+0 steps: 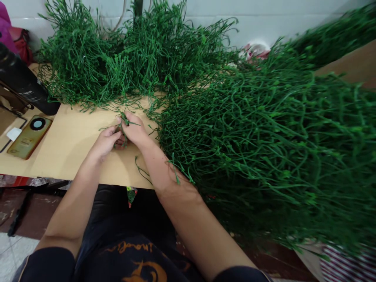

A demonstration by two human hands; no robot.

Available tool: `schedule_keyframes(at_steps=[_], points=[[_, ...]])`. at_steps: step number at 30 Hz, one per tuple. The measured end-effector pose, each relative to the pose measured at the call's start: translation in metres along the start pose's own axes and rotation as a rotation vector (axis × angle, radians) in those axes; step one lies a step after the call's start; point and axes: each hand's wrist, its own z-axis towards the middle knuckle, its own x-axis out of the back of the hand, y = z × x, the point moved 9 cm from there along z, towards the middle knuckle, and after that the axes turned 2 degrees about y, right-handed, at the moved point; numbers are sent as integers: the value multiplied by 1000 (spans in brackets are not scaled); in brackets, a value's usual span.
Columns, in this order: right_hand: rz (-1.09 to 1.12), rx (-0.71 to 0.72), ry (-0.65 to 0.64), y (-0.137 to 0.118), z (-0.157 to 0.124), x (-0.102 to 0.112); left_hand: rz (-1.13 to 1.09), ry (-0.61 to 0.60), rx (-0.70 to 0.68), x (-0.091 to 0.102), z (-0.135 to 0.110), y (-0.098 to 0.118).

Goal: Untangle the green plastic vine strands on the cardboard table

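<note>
Over the tan tabletop, my left hand [108, 140] and my right hand [132, 127] meet with fingers bent inward. Between them are a few thin green artificial plant stems [124, 119], their ends poking out past the fingers. Both hands are closed on these stems; the exact grip of each fingertip is partly hidden. Just below my right wrist, a loose green stem [142, 170] lies near the table's front edge. A large pile of the same green stems [264, 129] reaches up against my right forearm.
Another heap of green stems [117, 58] lines the table's back by the white wall [264, 19]. At left are a black bottle [26, 80] and a phone in a yellowish case [29, 137]. Tan board [70, 145] covers the table. Striped cloth [346, 264] shows lower right.
</note>
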Motion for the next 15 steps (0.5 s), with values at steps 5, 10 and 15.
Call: schedule_keyframes(at_steps=[5, 10, 15], points=[[56, -47, 57, 3, 3, 8, -91, -17, -49, 4, -5, 2], [-84, 6, -48, -5, -2, 1, -3, 4, -75, 2, -5, 5], [-282, 80, -42, -11, -3, 2, 142, 88, -35, -4, -2, 6]])
